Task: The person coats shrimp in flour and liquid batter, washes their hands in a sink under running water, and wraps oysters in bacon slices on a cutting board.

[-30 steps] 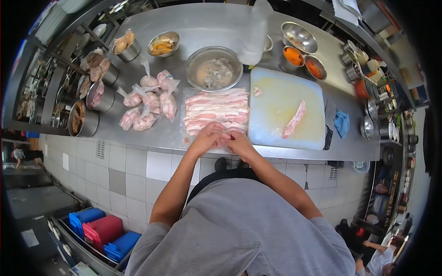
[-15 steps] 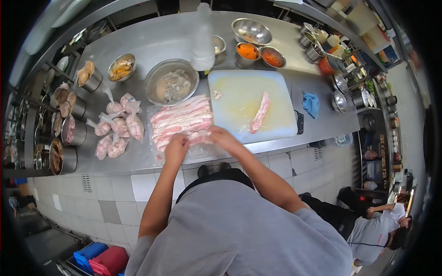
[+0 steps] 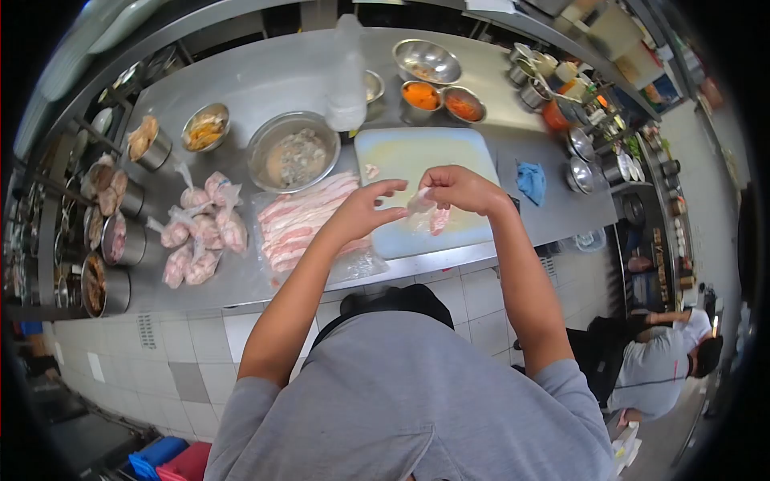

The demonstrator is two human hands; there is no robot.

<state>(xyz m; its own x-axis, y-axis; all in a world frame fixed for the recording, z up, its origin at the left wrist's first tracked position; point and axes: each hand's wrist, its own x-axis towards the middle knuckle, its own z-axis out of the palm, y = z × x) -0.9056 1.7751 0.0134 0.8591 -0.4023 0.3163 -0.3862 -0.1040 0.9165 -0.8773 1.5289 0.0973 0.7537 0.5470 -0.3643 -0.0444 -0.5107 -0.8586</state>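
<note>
Over the cutting board (image 3: 473,152), my right hand (image 3: 461,191) pinches a small translucent piece of plastic film (image 3: 419,204). My left hand (image 3: 365,212) is open beside it, thumb and fingers apart, near the board's left edge. A strip of meat (image 3: 439,220) lies on the board, partly hidden behind the right hand and film. Left of the board, rows of sliced meat (image 3: 301,220) lie on a clear plastic sheet (image 3: 365,267). Behind them is a metal bowl (image 3: 257,152) of greyish pieces in liquid.
Knotted bags of pink meat (image 3: 207,231) lie on the left of the metal table. Metal pots line the left edge. A clear bottle (image 3: 345,88), bowls of orange food (image 3: 421,95) and a blue cloth (image 3: 531,183) are behind and right. Two people stand at lower right.
Both hands have moved from the sliced meat to the right, over the board. The right hand now holds a film piece, and the left hand has opened. The view has shifted.
</note>
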